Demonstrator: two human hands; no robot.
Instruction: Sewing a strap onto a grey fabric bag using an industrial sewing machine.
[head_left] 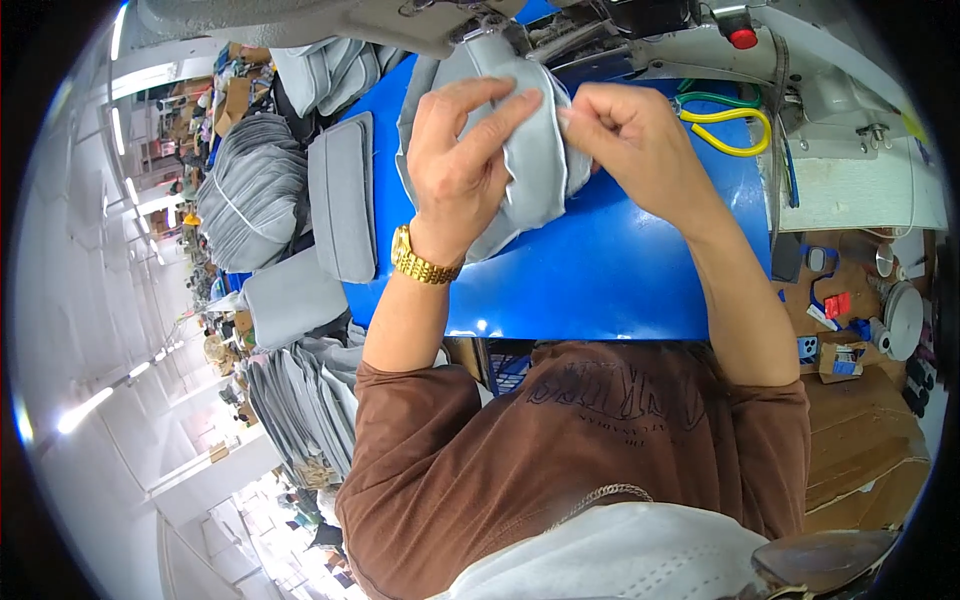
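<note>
A grey padded fabric piece [537,165] with pale seam edges is held up over the blue tabletop [620,270], close under the sewing machine [400,25]. My left hand [455,160], with a gold watch on its wrist, is closed on the left side of the piece, thumb and forefinger pressed against its face. My right hand [635,145] pinches the right edge of the fabric with thumb and curled fingers. Part of the piece hangs below my left palm onto the table. What lies between my right fingertips is partly hidden.
Right of my right hand lie yellow handles [735,133] and a green handle [735,98]. Flat grey pieces [342,200] rest at the table's left edge, beside a tied grey bundle [250,190]. A red button [742,39] sits on the machine. Cardboard [860,440] lies at right.
</note>
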